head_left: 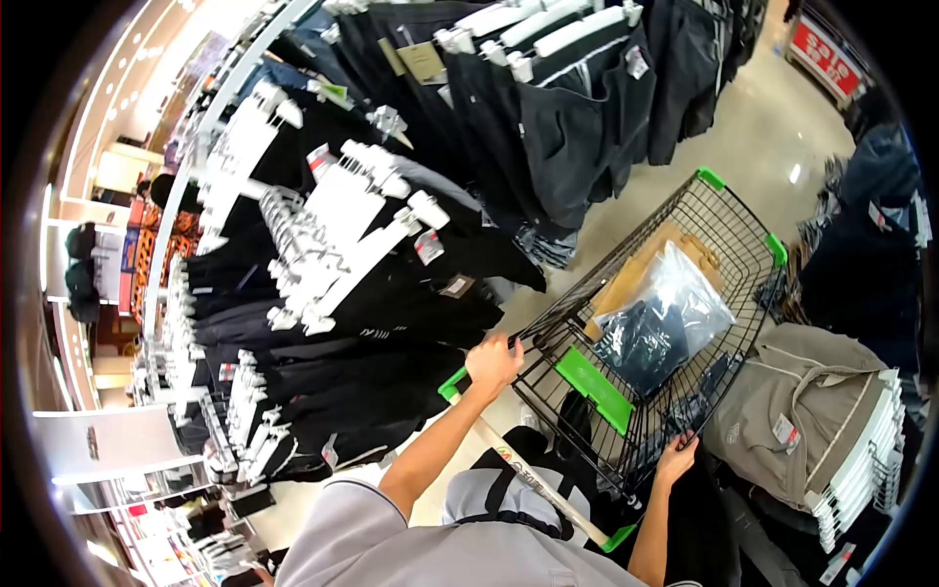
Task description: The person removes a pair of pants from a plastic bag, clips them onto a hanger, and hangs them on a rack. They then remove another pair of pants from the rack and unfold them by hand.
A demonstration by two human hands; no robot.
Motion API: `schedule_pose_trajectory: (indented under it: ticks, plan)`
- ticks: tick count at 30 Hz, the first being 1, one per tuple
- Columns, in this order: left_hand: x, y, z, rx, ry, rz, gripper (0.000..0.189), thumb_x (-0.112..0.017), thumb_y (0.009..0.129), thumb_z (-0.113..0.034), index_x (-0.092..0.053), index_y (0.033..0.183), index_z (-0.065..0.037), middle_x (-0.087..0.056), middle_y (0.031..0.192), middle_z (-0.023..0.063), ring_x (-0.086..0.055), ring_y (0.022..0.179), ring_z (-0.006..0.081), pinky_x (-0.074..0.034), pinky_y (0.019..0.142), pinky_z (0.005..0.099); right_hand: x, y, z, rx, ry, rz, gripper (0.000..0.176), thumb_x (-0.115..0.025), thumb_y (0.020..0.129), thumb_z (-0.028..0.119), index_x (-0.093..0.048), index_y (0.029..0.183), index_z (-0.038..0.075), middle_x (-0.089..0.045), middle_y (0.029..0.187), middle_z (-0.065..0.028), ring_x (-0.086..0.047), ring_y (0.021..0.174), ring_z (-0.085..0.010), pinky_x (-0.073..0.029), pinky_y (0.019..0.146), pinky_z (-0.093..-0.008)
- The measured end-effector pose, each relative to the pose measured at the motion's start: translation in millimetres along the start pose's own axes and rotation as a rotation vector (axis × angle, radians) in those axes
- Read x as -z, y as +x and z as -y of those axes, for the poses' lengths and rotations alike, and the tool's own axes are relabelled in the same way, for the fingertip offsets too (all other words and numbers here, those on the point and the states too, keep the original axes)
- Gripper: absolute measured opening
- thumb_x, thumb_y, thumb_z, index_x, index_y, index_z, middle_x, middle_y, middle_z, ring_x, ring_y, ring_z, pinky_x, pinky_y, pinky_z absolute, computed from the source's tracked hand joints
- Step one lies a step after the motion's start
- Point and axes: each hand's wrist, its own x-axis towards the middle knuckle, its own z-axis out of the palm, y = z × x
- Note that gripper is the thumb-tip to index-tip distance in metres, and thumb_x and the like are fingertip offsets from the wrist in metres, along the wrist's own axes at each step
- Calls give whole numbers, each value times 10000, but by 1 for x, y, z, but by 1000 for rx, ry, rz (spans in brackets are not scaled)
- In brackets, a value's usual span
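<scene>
My left hand grips the near left end of the handle of a black wire shopping cart with green trim. My right hand holds the handle's right end, fingers curled on it. Inside the cart lie a clear plastic bag of dark folded garments and a brown cardboard piece. A green child-seat flap sits just behind the handle.
Racks of black clothes on white hangers fill the left side, close to the cart. Olive-grey hooded tops hang at the right. Dark trousers hang ahead. A beige aisle floor runs forward, with a red sale sign at its far end.
</scene>
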Motion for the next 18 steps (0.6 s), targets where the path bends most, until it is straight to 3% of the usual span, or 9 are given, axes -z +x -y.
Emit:
schedule_pose_trajectory:
  ticks: [4,7,8,11,14,18]
  plan:
    - [-1,-16,16,-7,-28,-10,352,-649,901,-383,-712,795,-54,-738,771,159,-733,660,364,-600,622,466,8,-20,11,75,-90,9,424,-674,978,86,-533,1362,-28,-699,1139,-199,-717,923,-307,-555,809,-402]
    - [-2,-33,28,-6,-48,-36,356,-666,897,-381,-686,772,-47,-724,779,144,-725,672,364,-589,620,459,13,-39,15,95,-178,58,637,-673,984,185,-358,1500,-12,-638,1331,-234,-686,1040,-410,-541,878,-476]
    - [-4,-39,34,-7,-58,-33,356,-666,897,-381,-686,772,-47,-724,779,144,-725,672,364,-589,620,459,14,-46,12,174,-233,22,641,-667,980,163,-346,1508,-9,-665,1257,-258,-687,1022,-432,-542,858,-486]
    - [-9,-61,51,17,-47,-39,345,-671,886,-369,-699,781,-42,-736,799,155,-730,675,358,-591,620,458,14,-59,-4,105,-284,87,609,-645,976,118,-343,1489,-11,-719,1020,-272,-703,931,-466,-542,802,-527]
    - [-1,-84,66,29,-70,-17,330,-626,907,-355,-728,821,-54,-753,828,162,-745,696,365,-607,648,469,17,-75,-15,175,-295,76,464,-637,978,116,-408,1360,-12,-721,1017,-264,-706,913,-467,-549,778,-521]
    - [-2,-112,91,40,-46,-68,315,-644,885,-355,-727,799,-64,-749,788,146,-744,675,348,-607,636,452,20,-98,-17,185,-310,88,402,-627,980,118,-422,1306,2,-728,1001,-260,-707,904,-468,-551,768,-522]
